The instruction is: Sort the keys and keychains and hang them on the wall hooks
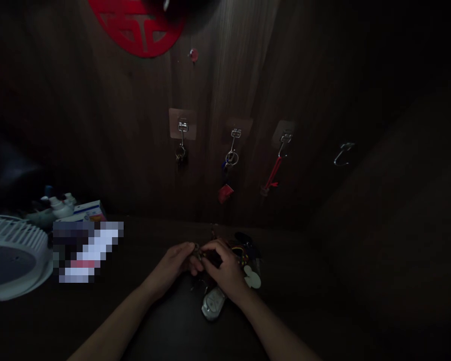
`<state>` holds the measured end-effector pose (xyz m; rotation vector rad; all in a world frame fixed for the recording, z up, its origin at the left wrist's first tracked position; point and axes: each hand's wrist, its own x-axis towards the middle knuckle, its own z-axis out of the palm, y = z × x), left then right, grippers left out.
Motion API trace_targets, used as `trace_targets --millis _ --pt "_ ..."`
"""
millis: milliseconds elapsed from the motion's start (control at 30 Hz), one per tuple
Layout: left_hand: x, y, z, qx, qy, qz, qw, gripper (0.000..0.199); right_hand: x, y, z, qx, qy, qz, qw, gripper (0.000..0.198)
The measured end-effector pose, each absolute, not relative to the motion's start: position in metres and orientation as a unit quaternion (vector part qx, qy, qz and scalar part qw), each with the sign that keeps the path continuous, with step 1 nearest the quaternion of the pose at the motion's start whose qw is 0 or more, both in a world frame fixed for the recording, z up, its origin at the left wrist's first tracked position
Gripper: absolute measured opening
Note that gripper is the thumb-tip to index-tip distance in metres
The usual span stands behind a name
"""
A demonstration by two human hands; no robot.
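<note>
**Both hands on a key bunch, in poor light**

Left hand (175, 263) and right hand (223, 268) meet fingertip to fingertip, both pinching the key bunch (198, 255) between them, near the bench's (323, 301) back edge. A fob (213, 304) lies just under the right wrist. In this gloom, small keys could slip and drop unseen.

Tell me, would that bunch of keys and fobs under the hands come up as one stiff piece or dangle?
The key bunch would probably dangle and sprawl, since it looks like loose pieces on rings. The grey remote fob looks rigid and smooth, perhaps a little slippery. Both hands meet over it; the dimness hides the detail.
</note>
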<state>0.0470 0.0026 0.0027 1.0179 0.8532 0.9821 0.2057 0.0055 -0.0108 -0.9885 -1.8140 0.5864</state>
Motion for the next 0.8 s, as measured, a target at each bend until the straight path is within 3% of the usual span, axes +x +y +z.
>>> trace_targets --millis 300,500,800 --pt "0.0485 0.0011 0.0047 0.498 0.410 0.419 0.638 0.037 0.2077 0.0075 -0.0147 -0.403 -0.738 0.221 0.494 0.008" --pt "0.0466 0.0053 -0.0018 0.546 0.444 0.407 0.582 0.039 0.2095 0.0069 -0.0113 -0.442 -0.692 0.277 0.499 0.008" --pt "0.0422 0.0062 0.0033 0.610 0.477 0.445 0.449 0.022 0.2061 0.0044 -0.0081 -0.473 -0.625 0.364 0.504 0.018"
